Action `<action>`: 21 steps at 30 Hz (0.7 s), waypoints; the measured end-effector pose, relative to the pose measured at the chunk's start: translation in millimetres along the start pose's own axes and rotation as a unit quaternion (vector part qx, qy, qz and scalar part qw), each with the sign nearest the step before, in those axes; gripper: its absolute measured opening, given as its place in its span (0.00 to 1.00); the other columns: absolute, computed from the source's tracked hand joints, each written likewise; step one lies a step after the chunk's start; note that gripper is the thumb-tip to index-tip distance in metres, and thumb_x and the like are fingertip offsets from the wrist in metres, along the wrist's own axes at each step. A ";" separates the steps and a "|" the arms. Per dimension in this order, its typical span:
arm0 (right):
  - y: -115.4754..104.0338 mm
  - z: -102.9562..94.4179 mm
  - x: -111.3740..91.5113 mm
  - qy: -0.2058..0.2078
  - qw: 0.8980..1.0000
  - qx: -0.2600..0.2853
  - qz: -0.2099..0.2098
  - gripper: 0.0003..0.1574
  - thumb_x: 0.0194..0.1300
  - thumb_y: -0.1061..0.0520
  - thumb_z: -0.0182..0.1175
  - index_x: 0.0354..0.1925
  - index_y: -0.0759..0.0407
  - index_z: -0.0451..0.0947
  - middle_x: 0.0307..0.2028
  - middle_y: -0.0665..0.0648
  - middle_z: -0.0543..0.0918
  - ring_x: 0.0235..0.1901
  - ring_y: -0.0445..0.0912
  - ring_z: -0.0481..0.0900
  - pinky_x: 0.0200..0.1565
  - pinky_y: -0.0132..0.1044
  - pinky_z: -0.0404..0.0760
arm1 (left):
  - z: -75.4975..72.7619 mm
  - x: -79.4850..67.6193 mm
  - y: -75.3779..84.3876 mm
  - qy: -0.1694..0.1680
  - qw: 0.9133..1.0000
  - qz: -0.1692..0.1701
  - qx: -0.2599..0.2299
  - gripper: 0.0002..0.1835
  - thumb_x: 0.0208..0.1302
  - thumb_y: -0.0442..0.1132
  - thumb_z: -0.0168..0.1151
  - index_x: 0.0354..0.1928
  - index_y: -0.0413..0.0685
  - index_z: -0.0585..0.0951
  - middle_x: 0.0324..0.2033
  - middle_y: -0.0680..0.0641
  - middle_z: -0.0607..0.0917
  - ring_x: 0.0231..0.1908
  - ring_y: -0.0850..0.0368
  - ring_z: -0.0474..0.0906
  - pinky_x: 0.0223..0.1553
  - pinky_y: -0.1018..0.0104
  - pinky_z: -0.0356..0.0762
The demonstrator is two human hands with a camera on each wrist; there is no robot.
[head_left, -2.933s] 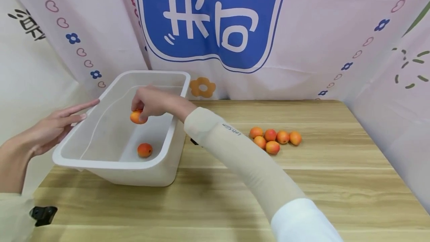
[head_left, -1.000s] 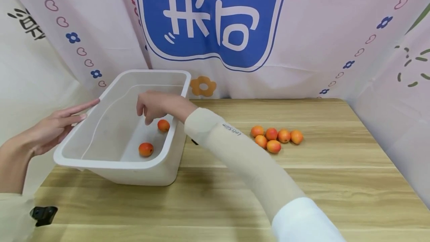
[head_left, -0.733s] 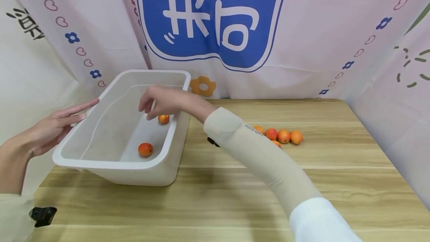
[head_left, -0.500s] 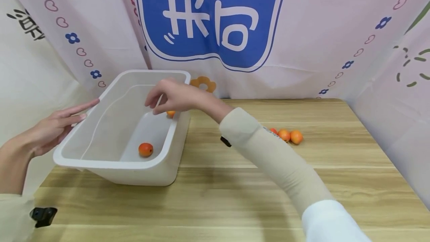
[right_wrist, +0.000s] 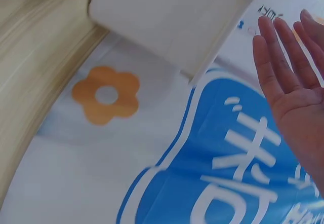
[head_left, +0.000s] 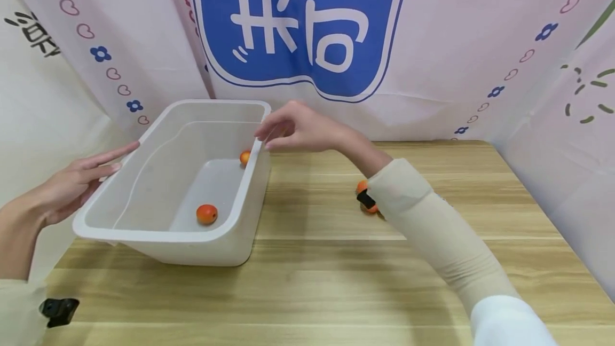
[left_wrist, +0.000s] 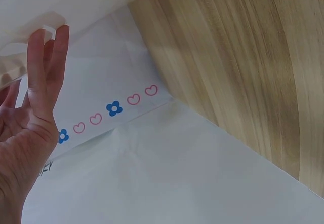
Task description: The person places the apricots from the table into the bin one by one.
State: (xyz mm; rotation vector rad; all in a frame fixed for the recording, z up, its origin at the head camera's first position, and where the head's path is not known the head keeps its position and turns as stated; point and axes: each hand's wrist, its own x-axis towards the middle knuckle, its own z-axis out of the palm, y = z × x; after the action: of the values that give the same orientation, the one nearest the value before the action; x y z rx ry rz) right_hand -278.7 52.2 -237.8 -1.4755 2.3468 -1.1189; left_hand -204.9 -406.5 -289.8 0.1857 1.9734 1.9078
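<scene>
A white plastic tub (head_left: 154,236) stands at the left of the table in the head view. On its floor lie two small, apricot-like orange-red fruits, the near fruit (head_left: 206,214) and the far fruit (head_left: 245,157) by the right wall. My left hand (head_left: 77,180) rests straight fingers against the tub's left rim; the left wrist view shows the same hand (left_wrist: 38,112) at the tub's outside. Over the right rim is my right hand (head_left: 305,130), fingers loosely bent around nothing. In the right wrist view this hand (right_wrist: 298,102) shows an unfilled palm.
More of the fruits (head_left: 362,187) lie on the wooden table (head_left: 307,282) to the right, mostly hidden by the right sleeve (head_left: 432,228). Behind the table hangs a printed curtain (head_left: 432,57). A black wrist device (head_left: 60,311) sits on the left sleeve.
My right hand held a fruit above the tub, let it drop inside, and has since moved right and up to the right rim. The fruit rolled toward the far right wall. My left hand stays put.
</scene>
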 end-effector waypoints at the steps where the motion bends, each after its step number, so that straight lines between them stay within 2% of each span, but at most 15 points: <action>1: 3.2 -2.4 -4.5 0.003 1.000 -0.004 0.003 0.18 0.69 0.62 0.69 0.55 0.67 0.85 0.49 0.60 0.89 0.47 0.46 0.88 0.52 0.39 0.86 | -0.5 -0.3 0.0 -0.001 1.000 0.000 0.001 0.30 0.86 0.33 0.36 0.68 0.75 0.78 0.54 0.61 0.86 0.46 0.58 0.88 0.38 0.59 0.89; 8: 26.1 -16.1 -35.8 0.014 0.999 -0.021 0.038 0.17 0.69 0.63 0.68 0.55 0.66 0.85 0.47 0.59 0.90 0.47 0.48 0.88 0.51 0.42 0.87 | -2.4 -0.3 0.0 -0.023 1.000 0.004 0.005 0.30 0.86 0.33 0.35 0.71 0.75 0.75 0.57 0.63 0.85 0.48 0.59 0.87 0.40 0.59 0.89; 15: 51.8 -26.5 -69.7 0.014 0.996 -0.018 0.084 0.16 0.69 0.65 0.68 0.54 0.68 0.85 0.46 0.62 0.90 0.46 0.52 0.88 0.50 0.42 0.88 | -0.9 -2.0 0.6 -0.004 1.000 0.007 0.008 0.30 0.86 0.32 0.35 0.69 0.75 0.77 0.56 0.63 0.86 0.47 0.59 0.87 0.38 0.60 0.89; 21: 79.4 -32.5 -101.2 0.006 0.992 -0.013 0.126 0.15 0.68 0.67 0.68 0.52 0.71 0.85 0.47 0.65 0.89 0.46 0.56 0.89 0.51 0.45 0.88 | 0.3 -0.7 0.7 -0.010 1.000 0.005 0.015 0.30 0.86 0.32 0.35 0.70 0.75 0.76 0.56 0.64 0.85 0.48 0.61 0.86 0.39 0.60 0.88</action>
State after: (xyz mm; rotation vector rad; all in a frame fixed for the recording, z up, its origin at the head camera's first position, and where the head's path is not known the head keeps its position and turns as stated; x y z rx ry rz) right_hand -300.2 171.3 -292.2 -1.1404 2.4784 -1.0366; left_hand -204.2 -406.4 -289.0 0.2227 1.9917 1.8771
